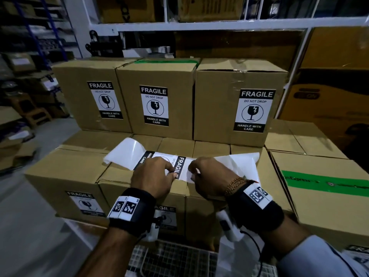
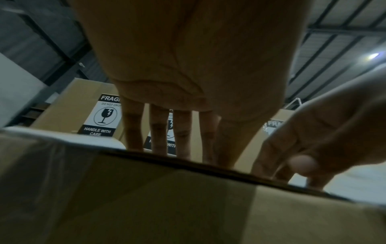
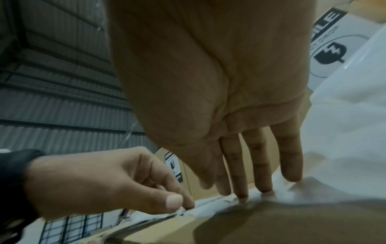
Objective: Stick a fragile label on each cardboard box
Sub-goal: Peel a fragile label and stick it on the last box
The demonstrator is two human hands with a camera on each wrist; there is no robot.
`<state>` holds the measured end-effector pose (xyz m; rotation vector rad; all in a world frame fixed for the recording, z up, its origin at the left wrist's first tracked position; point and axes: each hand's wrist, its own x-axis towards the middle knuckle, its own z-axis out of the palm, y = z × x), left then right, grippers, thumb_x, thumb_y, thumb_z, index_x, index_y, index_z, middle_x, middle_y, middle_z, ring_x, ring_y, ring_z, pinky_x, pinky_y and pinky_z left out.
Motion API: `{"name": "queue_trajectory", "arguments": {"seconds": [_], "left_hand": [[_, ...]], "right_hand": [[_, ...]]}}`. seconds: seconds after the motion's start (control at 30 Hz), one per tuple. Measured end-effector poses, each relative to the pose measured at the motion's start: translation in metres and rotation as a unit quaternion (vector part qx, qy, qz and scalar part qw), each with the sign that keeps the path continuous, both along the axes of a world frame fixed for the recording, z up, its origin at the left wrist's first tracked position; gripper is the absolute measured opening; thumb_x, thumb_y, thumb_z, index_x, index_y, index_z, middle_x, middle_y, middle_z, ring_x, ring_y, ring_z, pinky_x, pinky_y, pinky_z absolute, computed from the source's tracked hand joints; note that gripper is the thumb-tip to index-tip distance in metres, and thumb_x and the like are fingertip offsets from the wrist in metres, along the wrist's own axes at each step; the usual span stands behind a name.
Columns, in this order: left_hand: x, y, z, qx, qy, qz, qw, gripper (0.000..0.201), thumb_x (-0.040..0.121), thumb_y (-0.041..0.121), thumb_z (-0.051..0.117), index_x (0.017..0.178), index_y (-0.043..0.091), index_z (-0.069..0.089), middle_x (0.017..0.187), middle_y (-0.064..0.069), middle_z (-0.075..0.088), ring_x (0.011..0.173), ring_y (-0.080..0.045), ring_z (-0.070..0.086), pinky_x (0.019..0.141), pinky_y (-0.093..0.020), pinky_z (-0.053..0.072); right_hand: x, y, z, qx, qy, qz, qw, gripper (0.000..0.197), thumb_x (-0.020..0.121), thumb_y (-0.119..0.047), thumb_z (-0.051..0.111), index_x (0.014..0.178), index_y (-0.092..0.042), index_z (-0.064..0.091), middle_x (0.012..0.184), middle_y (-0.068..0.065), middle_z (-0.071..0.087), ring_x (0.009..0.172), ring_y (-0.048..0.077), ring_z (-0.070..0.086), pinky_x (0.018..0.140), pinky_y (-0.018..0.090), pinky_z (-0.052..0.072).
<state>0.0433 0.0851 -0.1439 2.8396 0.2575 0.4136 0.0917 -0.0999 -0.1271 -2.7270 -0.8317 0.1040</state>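
A white backing strip [image 1: 127, 154] lies across the tops of the lower cardboard boxes [image 1: 65, 172], and a black-and-white fragile label [image 1: 180, 165] sits on it. My left hand [image 1: 173, 173] pinches the label's near corner between thumb and forefinger; the right wrist view shows that left hand [image 3: 183, 203] at the strip's edge. My right hand [image 1: 192, 172] presses straight fingers [image 3: 265, 186] onto the strip just right of the label. Three upper boxes [image 1: 215, 100] behind carry labels on their fronts. Two lower boxes show front labels [image 1: 85, 204].
A box with green tape [image 1: 323, 184] stands at the right. White shelving [image 1: 199, 25] holding more cartons rises behind the stack. A wire-mesh basket [image 1: 169, 260] is below my wrists. Bare floor [image 1: 30, 226] and dark racks lie to the left.
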Motion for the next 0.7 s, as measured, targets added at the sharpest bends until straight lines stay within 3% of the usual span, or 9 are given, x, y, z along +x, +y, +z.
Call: {"name": "queue_trajectory", "arguments": {"seconds": [0.1,0.2,0.3,0.4,0.53,0.63,0.7], "left_hand": [[-0.005,-0.005,0.000,-0.002,-0.020,-0.045,0.999,0.017,0.094,0.044,0.066,0.102,0.036,0.079,0.106,0.013,0.071,0.107,-0.015,0.059,0.095,-0.038,0.040],[-0.009,-0.009,-0.005,-0.081,0.002,-0.073,0.994,0.020,0.094,0.025,0.068,0.106,0.039,0.076,0.109,0.020,0.068,0.112,-0.006,0.052,0.111,-0.045,0.034],[-0.013,-0.009,-0.011,-0.160,0.005,-0.109,0.981,0.046,0.087,0.000,0.062,0.109,0.037,0.076,0.113,0.016,0.073,0.111,-0.010,0.065,0.101,-0.036,0.052],[-0.017,-0.012,-0.007,-0.201,-0.004,-0.112,0.973,0.053,0.088,-0.012,0.055,0.113,0.031,0.075,0.117,0.010,0.073,0.109,-0.008,0.066,0.094,-0.027,0.055],[-0.019,-0.011,-0.004,-0.274,-0.013,-0.089,0.958,0.061,0.084,-0.021,0.062,0.124,0.025,0.069,0.114,0.004,0.070,0.092,0.003,0.065,0.064,-0.007,0.051],[-0.019,-0.004,-0.005,-0.317,-0.016,-0.072,0.946,0.058,0.084,-0.015,0.069,0.124,0.026,0.069,0.113,0.005,0.070,0.093,0.003,0.063,0.062,-0.003,0.047],[-0.020,0.001,0.000,-0.329,0.006,-0.070,0.942,0.058,0.083,-0.011,0.074,0.121,0.032,0.070,0.112,0.006,0.072,0.093,0.001,0.066,0.069,-0.008,0.053]], "right_hand": [[-0.002,-0.001,-0.005,0.011,-0.023,-0.031,0.999,0.027,0.100,-0.038,0.060,0.116,-0.018,0.070,0.114,0.004,0.066,0.101,0.025,0.062,0.087,0.041,0.057],[-0.004,0.000,-0.010,-0.051,-0.063,-0.068,0.994,0.039,0.101,-0.051,0.052,0.118,-0.018,0.067,0.117,0.005,0.062,0.107,0.027,0.054,0.091,0.042,0.050],[-0.004,-0.001,-0.014,-0.082,-0.076,-0.111,0.987,0.053,0.102,-0.059,0.042,0.120,-0.016,0.067,0.125,0.007,0.062,0.121,0.030,0.048,0.103,0.048,0.042],[0.000,-0.003,-0.016,-0.099,-0.096,-0.139,0.981,0.057,0.100,-0.064,0.042,0.117,-0.017,0.069,0.124,0.005,0.065,0.124,0.032,0.043,0.104,0.050,0.037],[0.002,-0.004,-0.015,-0.113,-0.112,-0.157,0.975,0.056,0.093,-0.066,0.056,0.122,-0.019,0.069,0.126,0.001,0.066,0.131,0.033,0.035,0.107,0.050,0.030],[0.005,-0.006,-0.009,-0.079,-0.112,-0.121,0.983,0.059,0.089,-0.057,0.067,0.135,-0.022,0.058,0.135,0.002,0.060,0.129,0.029,0.036,0.107,0.047,0.032],[0.012,-0.007,-0.005,-0.039,-0.073,-0.088,0.993,0.065,0.085,-0.043,0.076,0.142,-0.020,0.051,0.138,0.003,0.056,0.128,0.027,0.040,0.109,0.044,0.037]]}}
